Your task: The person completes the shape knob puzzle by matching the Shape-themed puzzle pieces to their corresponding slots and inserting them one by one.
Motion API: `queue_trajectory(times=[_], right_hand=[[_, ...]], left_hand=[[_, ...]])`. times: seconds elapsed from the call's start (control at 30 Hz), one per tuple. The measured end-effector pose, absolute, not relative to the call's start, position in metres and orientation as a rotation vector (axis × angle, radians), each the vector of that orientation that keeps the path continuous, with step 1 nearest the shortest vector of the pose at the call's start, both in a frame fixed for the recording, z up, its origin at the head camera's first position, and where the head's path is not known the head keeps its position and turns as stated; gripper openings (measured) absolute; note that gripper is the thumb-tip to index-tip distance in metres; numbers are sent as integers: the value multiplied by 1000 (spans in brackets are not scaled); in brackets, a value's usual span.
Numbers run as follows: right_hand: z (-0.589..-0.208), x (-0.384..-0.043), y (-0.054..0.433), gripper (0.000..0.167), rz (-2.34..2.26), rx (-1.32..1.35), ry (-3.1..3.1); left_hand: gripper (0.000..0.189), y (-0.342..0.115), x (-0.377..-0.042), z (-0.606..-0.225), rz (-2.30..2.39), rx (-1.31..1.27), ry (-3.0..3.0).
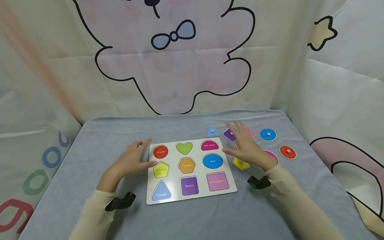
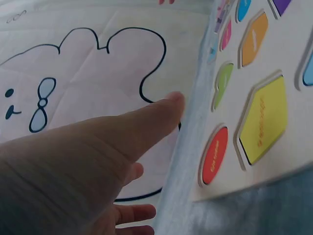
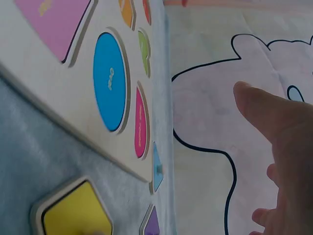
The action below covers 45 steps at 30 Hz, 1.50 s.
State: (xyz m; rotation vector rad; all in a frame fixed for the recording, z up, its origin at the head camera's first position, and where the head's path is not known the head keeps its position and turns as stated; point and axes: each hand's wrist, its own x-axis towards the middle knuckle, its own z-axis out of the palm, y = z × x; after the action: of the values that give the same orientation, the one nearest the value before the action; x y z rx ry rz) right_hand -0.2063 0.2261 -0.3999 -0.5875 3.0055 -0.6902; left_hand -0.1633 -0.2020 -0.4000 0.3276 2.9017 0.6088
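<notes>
Nine labelled shapes show on our puzzle board, which lies flat on the grey surface between our hands. We hold the left hand with thumb and fingers apart at the board's left edge; whether it touches, we cannot tell. Our right hand spreads its fingers near the knobbed purple square and yellow pentagon, with a blue oval and red circle farther right.

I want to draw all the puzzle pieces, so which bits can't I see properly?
Head view: loose orange piece, mostly hidden by the right hand.
Head view: pale pink piece, partly behind that hand.
Left wrist view: purple square, cut off by the top edge.
Right wrist view: loose yellow piece, cut off by the bottom edge.
</notes>
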Motion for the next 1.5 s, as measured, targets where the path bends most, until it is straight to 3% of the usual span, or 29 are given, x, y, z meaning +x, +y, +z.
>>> queue_trajectory(times=[0.97,1.3,1.5], right_hand=[[-410,-193,292,88,-911,-523,2866],[-402,-191,334,65,-1060,-488,2835],[-405,-192,353,60,-1074,-455,2838]], left_hand=[[102,-217,-170,-426,588,362,2769],[104,-216,-169,-424,562,373,2783],[102,-215,-169,-424,566,362,2775]])
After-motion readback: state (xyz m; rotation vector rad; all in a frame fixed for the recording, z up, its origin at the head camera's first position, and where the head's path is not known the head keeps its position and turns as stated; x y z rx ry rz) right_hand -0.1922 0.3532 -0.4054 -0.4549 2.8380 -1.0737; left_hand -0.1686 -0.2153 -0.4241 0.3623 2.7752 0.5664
